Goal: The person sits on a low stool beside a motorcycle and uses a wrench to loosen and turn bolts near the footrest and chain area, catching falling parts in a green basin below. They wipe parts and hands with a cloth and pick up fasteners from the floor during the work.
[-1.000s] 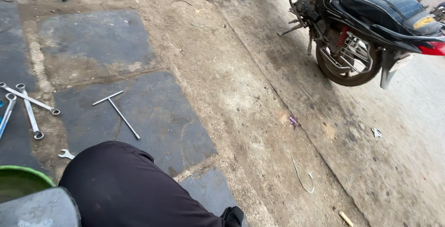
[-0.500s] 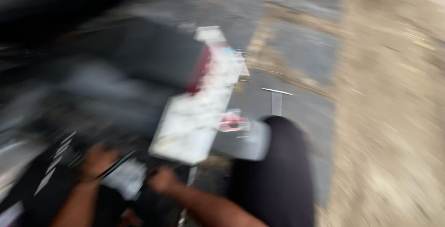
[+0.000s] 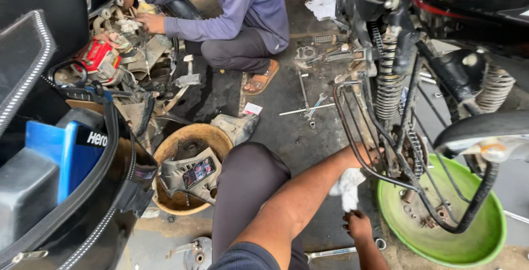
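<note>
My left hand (image 3: 368, 155) reaches forward to the rear wheel of a motorcycle (image 3: 408, 82), behind its bent metal guard rail (image 3: 352, 138), by the chain and hub. Its fingers are partly hidden by the rail. A white cloth (image 3: 347, 186) hangs just under that wrist. My right hand (image 3: 358, 225) is lower, its fingers curled at the bottom end of the cloth. My knee in dark trousers (image 3: 248, 182) rises between the two machines.
A green basin (image 3: 485, 242) with small parts sits under the wheel. A brown basin (image 3: 165, 154) holds a black plastic part. A co-worker in a purple shirt (image 3: 242, 5) squats at the back over an open scooter engine (image 3: 115, 49). Spanners (image 3: 330, 253) lie on the floor.
The view swung from bare pavement with a parked motorcycle, through a blur, to the work area. Both my hands have come into view at the rear wheel.
</note>
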